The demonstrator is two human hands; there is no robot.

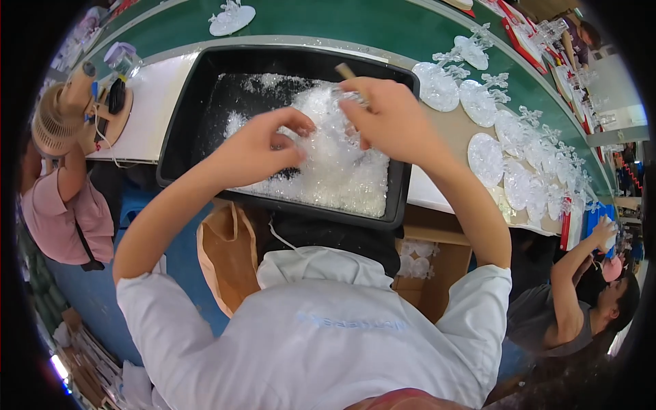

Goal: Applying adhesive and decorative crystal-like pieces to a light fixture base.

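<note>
A black tray (184, 116) in front of me holds a heap of white glittery flakes (355, 184). Over the heap, my left hand (270, 143) has its fingers and thumb curled in at the edge of a clear plastic piece (328, 137), blurred and partly lost against the flakes. My right hand (393, 116) is closed around a thin tan stick (348, 74) whose end sticks out above the fingers. Its lower end is hidden, so I cannot tell what kind of tool it is. The right fingertips are close to the clear piece.
Many white glittery discs with clear figures (485, 157) lie on the table at right. Another disc (232, 19) lies on the green belt (307, 26) beyond the tray. At left is a small fan (58, 123); below, a brown paper bag (225, 253). Co-workers sit on both sides.
</note>
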